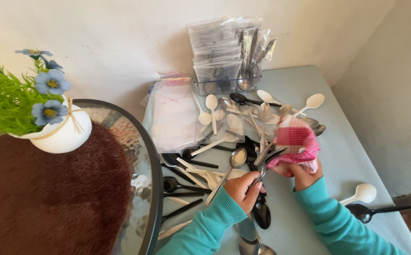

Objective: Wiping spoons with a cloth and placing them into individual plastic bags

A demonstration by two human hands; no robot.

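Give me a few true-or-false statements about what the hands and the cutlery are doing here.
1. The right hand holds a pink checked cloth. True.
2. The left hand is empty. False: it grips a metal spoon.
3. All the spoons on the table are metal. False: white plastic spoons and black ones lie there too.
4. A white pot of blue flowers stands on the round glass table. True.

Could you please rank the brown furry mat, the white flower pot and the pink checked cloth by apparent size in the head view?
1. brown furry mat, though it lies nearer the camera.
2. white flower pot.
3. pink checked cloth, in the right hand; close to the pot, so unsure.
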